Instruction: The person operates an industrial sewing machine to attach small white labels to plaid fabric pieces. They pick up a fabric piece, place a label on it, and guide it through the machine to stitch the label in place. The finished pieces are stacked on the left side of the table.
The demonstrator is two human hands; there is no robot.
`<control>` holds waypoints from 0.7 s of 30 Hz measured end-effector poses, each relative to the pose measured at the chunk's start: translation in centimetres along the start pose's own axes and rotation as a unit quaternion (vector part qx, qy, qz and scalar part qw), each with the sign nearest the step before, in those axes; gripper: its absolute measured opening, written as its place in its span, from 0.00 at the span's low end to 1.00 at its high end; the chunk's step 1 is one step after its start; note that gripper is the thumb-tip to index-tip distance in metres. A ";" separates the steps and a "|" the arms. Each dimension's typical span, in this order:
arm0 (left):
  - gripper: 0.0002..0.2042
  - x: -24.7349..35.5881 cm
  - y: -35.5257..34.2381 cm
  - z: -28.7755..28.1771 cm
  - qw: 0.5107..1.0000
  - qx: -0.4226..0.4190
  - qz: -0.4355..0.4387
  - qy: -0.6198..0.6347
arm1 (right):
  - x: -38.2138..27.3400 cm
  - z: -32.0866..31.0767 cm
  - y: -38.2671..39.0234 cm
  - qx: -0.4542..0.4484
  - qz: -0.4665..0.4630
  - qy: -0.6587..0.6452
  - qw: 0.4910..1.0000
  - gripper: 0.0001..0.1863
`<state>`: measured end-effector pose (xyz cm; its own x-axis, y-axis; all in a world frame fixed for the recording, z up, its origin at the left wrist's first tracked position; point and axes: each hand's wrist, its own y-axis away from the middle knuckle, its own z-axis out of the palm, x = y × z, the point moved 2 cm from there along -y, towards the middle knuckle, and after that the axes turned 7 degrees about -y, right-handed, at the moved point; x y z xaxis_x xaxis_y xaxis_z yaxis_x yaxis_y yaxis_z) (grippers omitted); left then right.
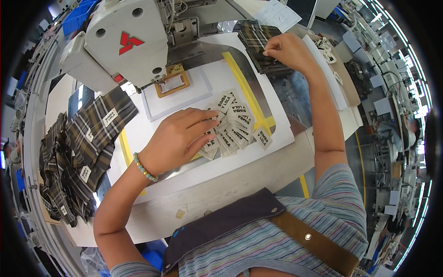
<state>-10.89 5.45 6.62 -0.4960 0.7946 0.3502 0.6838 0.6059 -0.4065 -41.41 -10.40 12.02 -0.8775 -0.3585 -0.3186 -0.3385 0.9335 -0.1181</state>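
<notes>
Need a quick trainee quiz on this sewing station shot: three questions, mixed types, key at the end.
1. True or false: the right hand is at the plaid stack, beyond the pile of pale labels.
2. Multiple choice: what is the left hand reaching over?
A) a pair of scissors
B) the pile of pale labels
C) a thread spool
3. Fill in the colour: the tape strip just right of the label pile is ____.

Key: 1 true; 2 B; 3 yellow.
</notes>
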 end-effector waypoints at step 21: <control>0.15 -4.7 -5.5 5.0 0.968 0.166 -0.092 -0.167 | -7.2 10.2 3.0 0.117 -0.328 -0.094 0.933 0.05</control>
<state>-14.99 -1.44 2.97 -0.7757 0.6069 0.1731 0.3861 0.6732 -0.6306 -32.70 -4.99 4.39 -0.4258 -0.8658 -0.2628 -0.6785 0.4977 -0.5403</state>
